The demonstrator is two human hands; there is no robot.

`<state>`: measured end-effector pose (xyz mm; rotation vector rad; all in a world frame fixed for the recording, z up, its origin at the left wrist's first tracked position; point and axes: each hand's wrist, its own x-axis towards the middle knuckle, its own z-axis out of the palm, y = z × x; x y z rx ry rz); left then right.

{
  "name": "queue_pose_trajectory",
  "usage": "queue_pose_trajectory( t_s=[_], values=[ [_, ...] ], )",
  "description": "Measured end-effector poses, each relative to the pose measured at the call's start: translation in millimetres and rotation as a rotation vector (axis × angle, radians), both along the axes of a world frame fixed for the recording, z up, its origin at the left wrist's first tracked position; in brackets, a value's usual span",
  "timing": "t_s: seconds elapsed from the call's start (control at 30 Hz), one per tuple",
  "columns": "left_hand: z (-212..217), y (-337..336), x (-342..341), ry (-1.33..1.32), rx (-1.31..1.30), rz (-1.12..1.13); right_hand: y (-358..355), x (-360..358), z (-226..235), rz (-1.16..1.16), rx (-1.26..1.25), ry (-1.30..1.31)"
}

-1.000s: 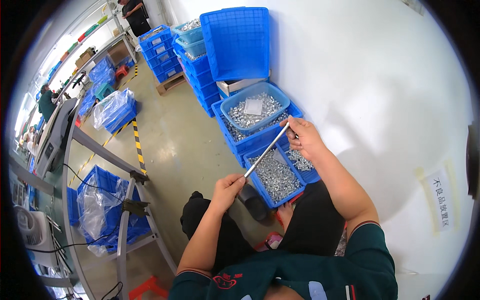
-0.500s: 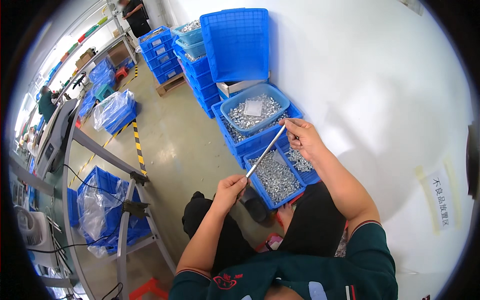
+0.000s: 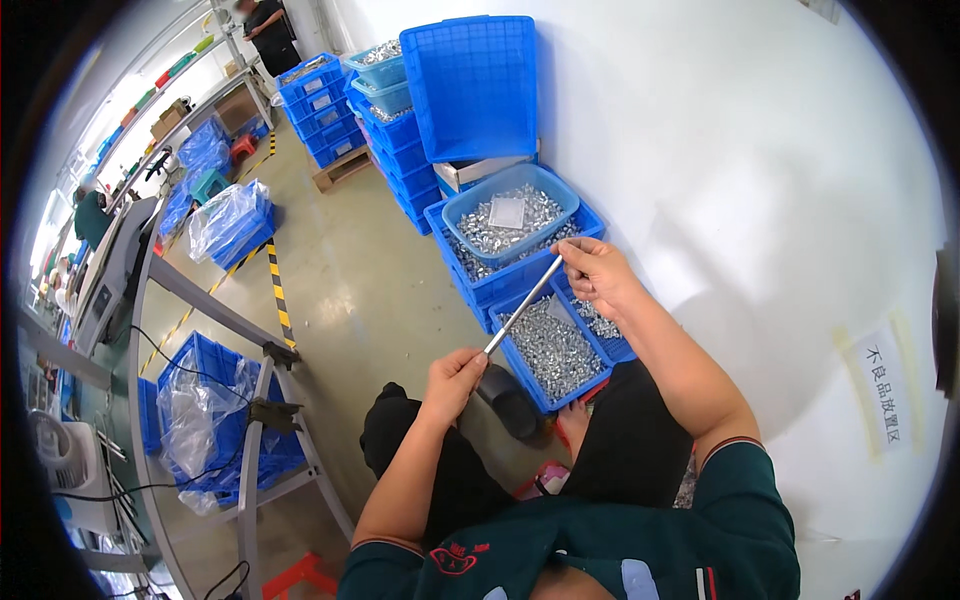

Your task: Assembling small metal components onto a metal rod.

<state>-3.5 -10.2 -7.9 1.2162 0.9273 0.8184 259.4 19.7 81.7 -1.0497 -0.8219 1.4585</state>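
A thin silvery metal rod (image 3: 524, 304) slants between my two hands, over a blue bin. My left hand (image 3: 455, 382) is closed on its lower, nearer end. The upper, farther end is pinched in the fingertips of my right hand (image 3: 598, 270). Beneath the rod, the blue bin (image 3: 548, 405) holds many small shiny metal parts (image 3: 556, 352). A second compartment or bin of similar parts (image 3: 597, 318) lies partly hidden under my right forearm. Just beyond stands a light-blue basin (image 3: 456, 205) of metal parts, with a clear square piece (image 3: 507, 212) on top.
Stacked blue crates (image 3: 408, 165) and an upright blue crate (image 3: 470, 90) stand along the white wall (image 3: 700, 120). To the left are a grey-legged bench (image 3: 210, 296) and a crate with plastic wrapping (image 3: 190, 420). Two people are in the far left background.
Both hands and the rod have shifted slightly left, the left hand a touch higher. The grip on the rod looks the same.
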Motion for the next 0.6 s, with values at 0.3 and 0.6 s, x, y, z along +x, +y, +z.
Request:
queue_pose_trajectory(
  t_s=[0.3, 0.6],
  values=[
    [1.2, -13.6, -22.5, -0.018, -0.033, -0.007, 4.5, 26.6, 7.1, -0.178, 0.004, -0.068],
    [7.2, -11.1, -24.3, -0.038, -0.027, 0.046, -12.4, 6.9, -5.4, 0.175, -0.209, 0.256]
  ],
)
